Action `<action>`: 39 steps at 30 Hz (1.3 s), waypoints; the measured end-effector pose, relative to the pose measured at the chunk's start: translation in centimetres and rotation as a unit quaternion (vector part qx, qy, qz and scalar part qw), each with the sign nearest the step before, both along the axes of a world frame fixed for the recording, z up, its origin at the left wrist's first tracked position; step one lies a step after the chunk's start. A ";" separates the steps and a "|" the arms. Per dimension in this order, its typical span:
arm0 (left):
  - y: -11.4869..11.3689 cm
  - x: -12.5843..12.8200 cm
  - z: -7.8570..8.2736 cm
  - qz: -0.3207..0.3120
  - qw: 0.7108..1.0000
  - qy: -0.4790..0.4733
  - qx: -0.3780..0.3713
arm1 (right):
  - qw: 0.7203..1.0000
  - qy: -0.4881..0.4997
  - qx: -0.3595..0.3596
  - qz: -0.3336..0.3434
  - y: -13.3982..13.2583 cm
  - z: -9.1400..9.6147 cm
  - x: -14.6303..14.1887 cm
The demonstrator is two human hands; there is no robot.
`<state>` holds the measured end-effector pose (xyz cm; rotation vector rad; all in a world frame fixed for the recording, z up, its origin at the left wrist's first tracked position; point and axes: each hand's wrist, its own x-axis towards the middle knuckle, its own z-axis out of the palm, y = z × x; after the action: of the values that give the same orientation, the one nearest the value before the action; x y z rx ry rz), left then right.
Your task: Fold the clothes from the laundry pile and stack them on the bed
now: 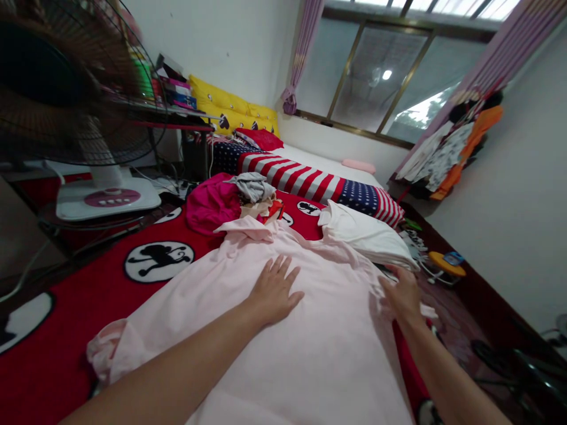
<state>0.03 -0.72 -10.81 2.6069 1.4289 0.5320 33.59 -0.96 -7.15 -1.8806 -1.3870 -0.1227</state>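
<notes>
A pale pink shirt (319,342) lies spread out in front of me, its neckline pointing away. My left hand (274,292) rests flat on the upper middle of the cloth, fingers spread. At the shirt's right edge, by the sleeve, my right hand (404,294) is bent with thumb and fingers closing on the fabric; part of the grip is hidden. Just beyond that hand sits a stack of folded white clothes (365,233). A loose heap with a magenta garment (212,203) and a grey cloth (254,186) lies past the neckline.
Under the shirt is a red blanket (146,313) with monkey patches. A running fan (106,195) stands at left, beside a cluttered table. Behind is a bed with a flag-patterned cover (301,177). Clothes (456,147) hang at right, above a yellow stool (446,264).
</notes>
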 end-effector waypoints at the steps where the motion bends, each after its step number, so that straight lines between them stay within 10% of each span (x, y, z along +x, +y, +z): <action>1: 0.0 0.0 0.0 0.001 1.000 -0.001 -0.001 | 0.999 0.023 0.010 0.046 0.4 0.1 -2.7; 6: 0.1 -0.1 0.0 0.001 1.000 -0.009 0.001 | 0.958 0.183 -0.054 0.214 0.5 -1.8 -15.5; 10: 0.1 -0.2 -0.1 -0.005 1.000 -0.012 0.002 | 0.956 0.155 0.016 0.248 -0.8 -3.9 -20.0; 39: 1.5 -1.0 -2.1 -0.031 0.997 0.034 0.063 | 0.963 0.085 0.053 0.250 -2.3 -5.2 -19.4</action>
<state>-1.01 0.73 -12.88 2.7826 1.3717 0.5471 14.17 -3.23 -12.38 -1.3688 -1.6505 0.2077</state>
